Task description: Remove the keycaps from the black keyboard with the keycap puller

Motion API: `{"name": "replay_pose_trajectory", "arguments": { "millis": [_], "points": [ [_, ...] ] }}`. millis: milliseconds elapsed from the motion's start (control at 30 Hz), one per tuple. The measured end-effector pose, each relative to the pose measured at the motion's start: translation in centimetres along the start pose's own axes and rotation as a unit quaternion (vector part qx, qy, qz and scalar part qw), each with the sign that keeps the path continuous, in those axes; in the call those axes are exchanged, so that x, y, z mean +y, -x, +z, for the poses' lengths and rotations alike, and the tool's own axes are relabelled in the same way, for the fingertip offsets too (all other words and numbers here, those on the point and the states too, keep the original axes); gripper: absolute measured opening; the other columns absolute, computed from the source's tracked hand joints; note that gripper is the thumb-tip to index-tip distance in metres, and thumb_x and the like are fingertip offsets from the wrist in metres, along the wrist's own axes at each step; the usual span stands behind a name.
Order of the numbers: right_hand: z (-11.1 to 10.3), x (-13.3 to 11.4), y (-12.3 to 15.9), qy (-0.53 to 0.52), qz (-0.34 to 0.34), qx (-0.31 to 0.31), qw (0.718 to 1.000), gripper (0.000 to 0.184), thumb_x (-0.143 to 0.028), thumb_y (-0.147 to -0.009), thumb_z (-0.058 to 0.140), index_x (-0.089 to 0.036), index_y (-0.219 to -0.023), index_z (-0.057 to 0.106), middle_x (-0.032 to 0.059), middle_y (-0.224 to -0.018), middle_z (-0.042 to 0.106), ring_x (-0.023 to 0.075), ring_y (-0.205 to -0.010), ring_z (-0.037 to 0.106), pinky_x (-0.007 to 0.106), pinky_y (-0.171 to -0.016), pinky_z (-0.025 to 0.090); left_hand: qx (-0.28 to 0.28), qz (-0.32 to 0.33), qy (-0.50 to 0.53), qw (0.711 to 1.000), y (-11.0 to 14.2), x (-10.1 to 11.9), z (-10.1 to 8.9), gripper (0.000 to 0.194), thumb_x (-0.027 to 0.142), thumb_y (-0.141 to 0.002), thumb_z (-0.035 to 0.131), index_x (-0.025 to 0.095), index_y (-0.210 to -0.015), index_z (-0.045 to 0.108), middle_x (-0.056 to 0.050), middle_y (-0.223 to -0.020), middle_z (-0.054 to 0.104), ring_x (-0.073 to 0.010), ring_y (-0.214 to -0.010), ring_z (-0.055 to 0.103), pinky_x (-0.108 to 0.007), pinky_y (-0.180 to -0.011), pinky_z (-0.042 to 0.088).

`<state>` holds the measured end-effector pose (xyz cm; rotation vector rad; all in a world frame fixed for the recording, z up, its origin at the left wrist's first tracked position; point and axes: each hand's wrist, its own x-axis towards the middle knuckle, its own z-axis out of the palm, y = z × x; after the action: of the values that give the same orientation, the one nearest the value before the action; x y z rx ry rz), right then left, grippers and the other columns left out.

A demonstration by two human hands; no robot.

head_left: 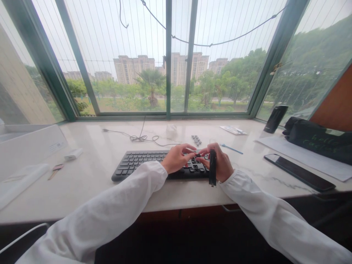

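A black keyboard lies on the desk, and bare switch sockets show at its right end where keycaps are off. Over that end, my left hand has its thumb and fingertips closed on a small black keycap. My right hand is wrapped round a black-handled keycap puller, its thin wire end pointing away from me. The right fingertips also meet at the keycap. Several loose keycaps lie just behind the keyboard.
A coiled cable runs behind the keyboard. To the right are a blue brush-like stick, a phone, papers, a black bottle and a dark bag. A key, white adapter and white box lie left.
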<state>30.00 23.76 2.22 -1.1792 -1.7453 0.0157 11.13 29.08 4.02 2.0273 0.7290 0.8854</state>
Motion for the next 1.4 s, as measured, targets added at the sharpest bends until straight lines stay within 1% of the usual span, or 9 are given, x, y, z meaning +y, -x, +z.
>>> {"name": "replay_pose_trajectory", "arguments": {
  "millis": [167,333,467,567,633,700,867,1133,1400],
  "points": [
    [0.2,0.3,0.1,0.025,-0.004,-0.011,1.0,0.041,-0.048,-0.077,0.069,-0.026,-0.089,0.036,-0.0009,-0.08,0.07,0.0168,-0.062,0.065,0.029,-0.061,0.052,-0.008,-0.008,0.015,1.0,0.1,0.2,0.1,0.033,0.036,-0.085,0.06,0.016,-0.112,0.061,-0.009,-0.099,0.071,-0.0113,-0.059,0.064,-0.018,-0.045,0.049],
    [-0.5,1.2,-0.5,0.045,-0.001,0.017,0.999,0.046,-0.054,-0.074,0.069,-0.025,-0.089,0.037,0.0001,-0.076,0.071,0.0177,-0.058,0.065,0.03,-0.059,0.052,0.022,-0.026,-0.001,0.999,0.0,0.4,-0.3,0.028,0.029,-0.085,0.057,0.017,-0.11,0.061,-0.007,-0.098,0.072,-0.0106,-0.059,0.063,-0.018,-0.045,0.05],
    [-2.4,3.0,-3.2,0.053,0.051,0.018,0.997,0.049,-0.057,-0.07,0.072,-0.025,-0.085,0.038,0.0012,-0.075,0.072,0.0194,-0.056,0.065,0.032,-0.057,0.052,0.033,-0.031,-0.02,0.999,-0.1,-0.1,-0.5,0.024,0.026,-0.085,0.055,0.017,-0.107,0.061,-0.005,-0.096,0.072,-0.0068,-0.049,0.057,-0.018,-0.045,0.05],
    [-3.1,5.3,-6.0,0.028,0.062,-0.037,0.997,0.053,-0.059,-0.064,0.075,-0.025,-0.082,0.038,0.0026,-0.075,0.073,0.0228,-0.064,0.069,0.035,-0.062,0.053,0.033,-0.031,-0.028,0.999,-0.2,-0.5,-0.4,0.024,0.027,-0.085,0.055,0.018,-0.107,0.061,-0.005,-0.095,0.072,-0.0097,-0.057,0.062,-0.017,-0.043,0.048],
    [-2.9,7.0,-7.3,0.0,0.083,-0.08,0.993,0.056,-0.06,-0.061,0.076,-0.024,-0.081,0.038,0.0038,-0.076,0.073,0.0244,-0.067,0.069,0.035,-0.062,0.053,0.035,-0.033,-0.032,0.998,-0.2,-0.6,-0.4,0.024,0.027,-0.085,0.056,0.018,-0.106,0.062,-0.005,-0.094,0.072,-0.0111,-0.062,0.063,-0.017,-0.043,0.047],
    [-2.3,8.7,-7.9,-0.023,0.117,-0.1,0.988,0.057,-0.06,-0.06,0.077,-0.024,-0.08,0.037,0.0053,-0.079,0.074,0.0253,-0.07,0.07,0.034,-0.06,0.052,0.037,-0.035,-0.037,0.998,-0.2,-0.6,-0.3,0.024,0.028,-0.085,0.056,0.018,-0.106,0.062,-0.005,-0.093,0.072,-0.0111,-0.063,0.064,-0.017,-0.044,0.047],
    [-0.4,11.3,-7.3,-0.016,0.147,-0.167,0.975,0.054,-0.053,-0.06,0.078,-0.024,-0.082,0.038,0.0034,-0.082,0.075,0.0228,-0.073,0.07,0.03,-0.062,0.051,0.031,-0.032,-0.047,0.998,-0.1,-0.4,-0.2,0.024,0.029,-0.085,0.055,0.018,-0.106,0.063,-0.005,-0.091,0.072,-0.0102,-0.06,0.062,-0.017,-0.044,0.047],
    [0.7,11.8,-7.6,0.049,0.189,-0.169,0.966,0.049,-0.04,-0.058,0.079,-0.025,-0.082,0.04,0.0005,-0.078,0.075,0.0217,-0.074,0.07,0.03,-0.067,0.049,0.028,-0.029,-0.059,0.997,0.0,-0.1,-0.2,0.022,0.029,-0.085,0.054,0.019,-0.103,0.063,-0.003,-0.088,0.072,-0.0079,-0.052,0.058,-0.017,-0.042,0.047],
    [1.0,13.1,-7.8,-0.014,0.205,-0.197,0.959,0.054,-0.04,-0.053,0.079,-0.025,-0.084,0.038,0.0044,-0.082,0.076,0.0242,-0.08,0.071,0.031,-0.068,0.05,0.025,-0.027,-0.067,0.997,0.0,-0.1,-0.4,0.022,0.029,-0.085,0.054,0.02,-0.104,0.063,-0.003,-0.09,0.072,-0.0073,-0.049,0.056,-0.017,-0.042,0.046]
  ]
}}
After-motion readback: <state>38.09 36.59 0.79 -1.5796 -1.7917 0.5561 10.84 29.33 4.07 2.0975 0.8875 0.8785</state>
